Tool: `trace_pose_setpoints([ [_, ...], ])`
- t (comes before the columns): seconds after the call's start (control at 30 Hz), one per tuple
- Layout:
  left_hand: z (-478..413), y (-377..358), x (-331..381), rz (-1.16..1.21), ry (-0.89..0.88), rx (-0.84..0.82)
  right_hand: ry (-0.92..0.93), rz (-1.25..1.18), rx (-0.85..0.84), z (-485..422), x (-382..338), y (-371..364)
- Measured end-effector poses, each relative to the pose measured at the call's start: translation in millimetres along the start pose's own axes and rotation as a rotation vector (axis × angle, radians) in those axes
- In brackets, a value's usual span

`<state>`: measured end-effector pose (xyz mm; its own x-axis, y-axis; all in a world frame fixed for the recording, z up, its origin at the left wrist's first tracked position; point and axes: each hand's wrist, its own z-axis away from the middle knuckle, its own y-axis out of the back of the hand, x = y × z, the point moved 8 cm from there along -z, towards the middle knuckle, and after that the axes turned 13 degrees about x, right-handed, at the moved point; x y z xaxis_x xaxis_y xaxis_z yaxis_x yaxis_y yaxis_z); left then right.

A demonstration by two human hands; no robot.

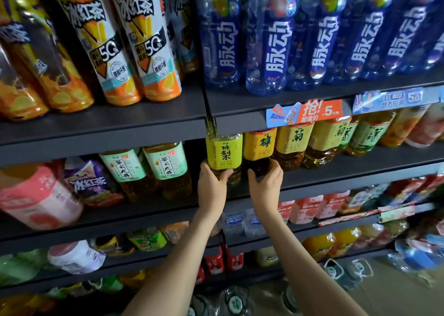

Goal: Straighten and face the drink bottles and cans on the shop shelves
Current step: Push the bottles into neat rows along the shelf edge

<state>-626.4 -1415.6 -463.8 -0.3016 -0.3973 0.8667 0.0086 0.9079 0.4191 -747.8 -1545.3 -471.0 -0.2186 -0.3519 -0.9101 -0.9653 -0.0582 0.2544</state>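
- The dark shelf runs across the middle of the view, from 9 o'clock to 3 o'clock. I think the job right now is lining up two small bottles on it. It is best to slide them flat along it to the front edge and not lift them.
- The big blue bottles stand one shelf up, at 1 o'clock. I count five in front. A sixth may be cut off at the edge.
- The big iced tea bottles stand at 11 o'clock. Two white ones show their fronts. The ones beside them are too blurry to count.
- The green tea bottles stand at 9 o'clock from the hands. There are two.
- The yellow-green bottle stands near the middle of the view. Turn it slowly so its label looks straight out. There is one.
- The orange bottle stands just beside it at 3 o'clock. Keep it upright so it does not bump the yellow bottles next to it. There is one.
- The left hand holds the yellow-green bottle low down. Its fingers curl round the bottom.
- The right hand holds the orange bottle the same way. Its fingers curl round the dark bottom.
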Motion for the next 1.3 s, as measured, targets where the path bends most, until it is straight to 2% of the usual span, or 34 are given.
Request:
trace_pose_setpoints([
  [0.17, 3, -4, -6, 0.042, -0.010, 0.059, -0.027, 0.018, -0.065, -9, 8, -14],
  [0.5, 10, 1, 0, 0.077, 0.003, 0.151, -0.061, 0.072, -0.045, -17, 13, -23],
  [0.8, 14, 3, 8, -0.032, 0.024, 0.137, -0.050, 0.095, 0.080, -11, 4, -20],
  [1.0, 11, -3, -4, -0.015, 0.013, 0.056, 0.008, 0.121, 0.002, -14, 3, -16],
  [1.1, 33, -2, 1, 0.001, 0.034, 0.096, 0.021, 0.098, 0.026, -13, 10, 10],
  [1.17, 53, -1, 19, -0.031, -0.028, 0.142, -0.023, 0.077, 0.070, -23, 16, 35],
  [1.3, 84, -18, 62, 0.011, -0.395, 0.202, -0.134, 0.068, 0.185, -73, 35, 89],
])
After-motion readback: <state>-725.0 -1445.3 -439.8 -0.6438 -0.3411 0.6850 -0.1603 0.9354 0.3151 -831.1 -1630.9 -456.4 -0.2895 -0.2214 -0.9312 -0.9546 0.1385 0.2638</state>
